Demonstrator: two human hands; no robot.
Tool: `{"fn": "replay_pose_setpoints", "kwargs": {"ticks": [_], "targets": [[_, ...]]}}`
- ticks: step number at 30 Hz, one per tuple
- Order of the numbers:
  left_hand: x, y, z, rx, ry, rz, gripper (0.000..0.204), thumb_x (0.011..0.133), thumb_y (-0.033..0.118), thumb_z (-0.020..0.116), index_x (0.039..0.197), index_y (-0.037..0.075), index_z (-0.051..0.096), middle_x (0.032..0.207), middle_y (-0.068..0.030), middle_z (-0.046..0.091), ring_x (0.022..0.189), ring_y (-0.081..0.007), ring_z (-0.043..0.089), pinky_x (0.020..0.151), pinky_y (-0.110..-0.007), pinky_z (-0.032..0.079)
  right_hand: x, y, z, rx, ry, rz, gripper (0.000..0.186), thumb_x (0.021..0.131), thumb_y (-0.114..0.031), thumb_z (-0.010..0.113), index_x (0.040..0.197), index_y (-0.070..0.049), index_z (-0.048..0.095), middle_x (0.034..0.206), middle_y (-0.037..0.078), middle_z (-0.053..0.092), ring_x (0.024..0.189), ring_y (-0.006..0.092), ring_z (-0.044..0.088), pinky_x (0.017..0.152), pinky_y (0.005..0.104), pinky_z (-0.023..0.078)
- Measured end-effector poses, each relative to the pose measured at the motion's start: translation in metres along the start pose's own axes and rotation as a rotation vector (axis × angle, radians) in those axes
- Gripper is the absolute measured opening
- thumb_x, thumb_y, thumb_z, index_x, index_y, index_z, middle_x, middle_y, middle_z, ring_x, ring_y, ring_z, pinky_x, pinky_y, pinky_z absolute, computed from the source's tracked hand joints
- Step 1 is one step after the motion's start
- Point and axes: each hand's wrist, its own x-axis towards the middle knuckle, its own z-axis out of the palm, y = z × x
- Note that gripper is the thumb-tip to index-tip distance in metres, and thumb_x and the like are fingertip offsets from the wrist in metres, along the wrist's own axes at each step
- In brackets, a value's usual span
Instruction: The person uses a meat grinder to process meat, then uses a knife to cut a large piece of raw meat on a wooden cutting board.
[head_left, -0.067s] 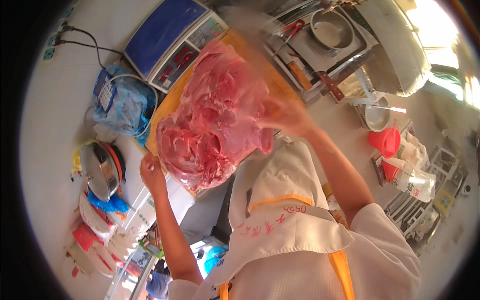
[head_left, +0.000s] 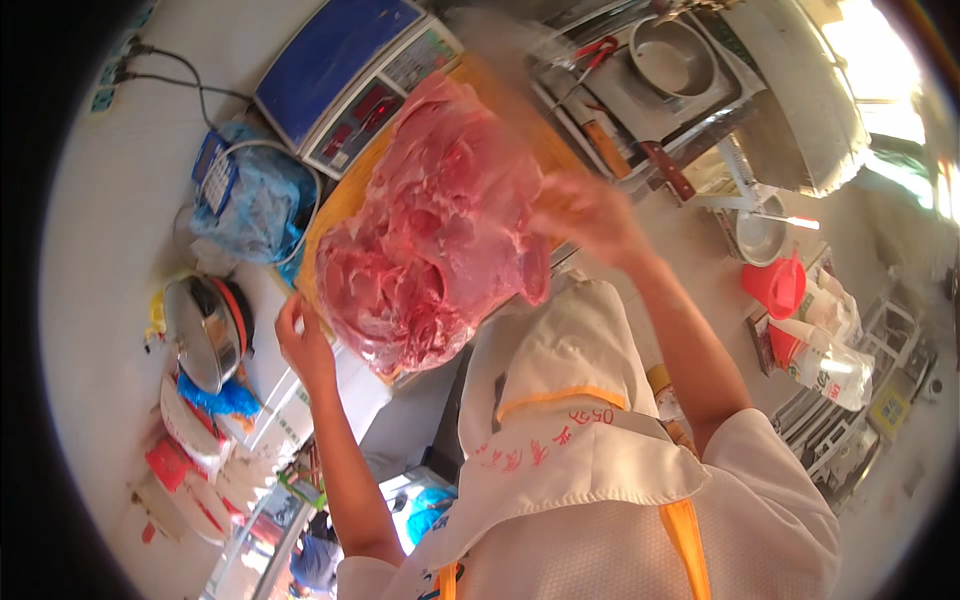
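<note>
A large slab of raw pink-red meat [head_left: 435,225] lies spread over a yellow-brown wooden cutting board [head_left: 345,208]. My left hand [head_left: 307,345] is beside the board's near-left corner, apart from the meat, its fingers loosely bent and slightly separated, with nothing visible in them. At the meat's right edge is my right hand [head_left: 598,222], smeared by motion. Its fingertips are close to the meat, but whether they touch or grip it cannot be made out.
A blue-topped scale [head_left: 335,70] stands behind the board at the left. Blue plastic bags [head_left: 255,205] and a lidded metal pot [head_left: 205,335] are at the left. To the right lie a wooden-handled knife [head_left: 668,170], a metal pan [head_left: 672,58] and a red container [head_left: 775,287].
My left hand has shifted slightly away from the board's corner, and its fingers have loosened. My right hand has moved a little off the meat's right edge. The meat stays in place.
</note>
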Motion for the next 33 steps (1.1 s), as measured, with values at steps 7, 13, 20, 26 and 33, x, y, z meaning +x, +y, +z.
{"fn": "replay_pose_setpoints", "kwargs": {"ticks": [7, 13, 20, 26, 33], "targets": [[-0.025, 0.102, 0.055, 0.650, -0.229, 0.827, 0.065, 0.077, 0.020, 0.088, 0.137, 0.008, 0.066, 0.142, -0.0132, 0.061, 0.137, -0.0348, 0.054, 0.120, -0.045, 0.040, 0.094, 0.062, -0.070, -1.241, 0.395, -0.199, 0.027, 0.098, -0.017, 0.067, 0.117, 0.000, 0.056, 0.108, 0.023, 0.075, 0.105, 0.0442, 0.070, 0.095, 0.0538, 0.053], [-0.010, 0.061, 0.023, 0.570, -0.301, 0.747, 0.053, 0.066, 0.006, 0.079, 0.118, 0.007, 0.069, 0.133, -0.0090, 0.062, 0.130, -0.0347, 0.056, 0.114, -0.045, 0.044, 0.088, 0.057, -0.067, -1.329, 0.290, -0.168, 0.043, 0.096, -0.025, 0.073, 0.121, 0.001, 0.049, 0.104, 0.026, 0.075, 0.105, 0.0462, 0.071, 0.094, 0.0557, 0.056], [0.014, 0.049, 0.004, 0.262, -0.389, 0.764, 0.042, 0.072, 0.000, 0.070, 0.114, 0.005, 0.067, 0.125, -0.0116, 0.067, 0.124, -0.0352, 0.061, 0.112, -0.041, 0.046, 0.018, 0.063, -0.083, -1.124, 0.432, -0.192, 0.034, 0.103, -0.028, 0.067, 0.120, -0.001, 0.058, 0.096, 0.017, 0.064, 0.090, 0.0305, 0.072, 0.067, 0.0384, 0.058], [0.006, 0.080, 0.005, 0.719, -0.439, 0.641, 0.042, 0.079, 0.021, 0.079, 0.116, 0.006, 0.069, 0.127, -0.0123, 0.068, 0.122, -0.0343, 0.060, 0.104, -0.047, 0.048, -0.123, 0.005, 0.008, -0.039, 0.408, 0.037, 0.027, 0.108, -0.027, 0.067, 0.123, -0.005, 0.059, 0.083, -0.002, 0.056, 0.058, 0.0048, 0.050, 0.050, 0.0243, 0.036], [0.021, 0.070, 0.057, 0.923, -0.141, 0.740, 0.048, 0.077, 0.031, 0.085, 0.118, 0.008, 0.073, 0.121, -0.0100, 0.065, 0.117, -0.0343, 0.059, 0.099, -0.050, 0.051, -0.128, 0.012, 0.140, 0.121, 0.168, 0.057, 0.020, 0.107, -0.016, 0.069, 0.121, -0.003, 0.065, 0.087, 0.000, 0.065, 0.062, 0.0044, 0.053, 0.054, 0.0234, 0.042]]}}
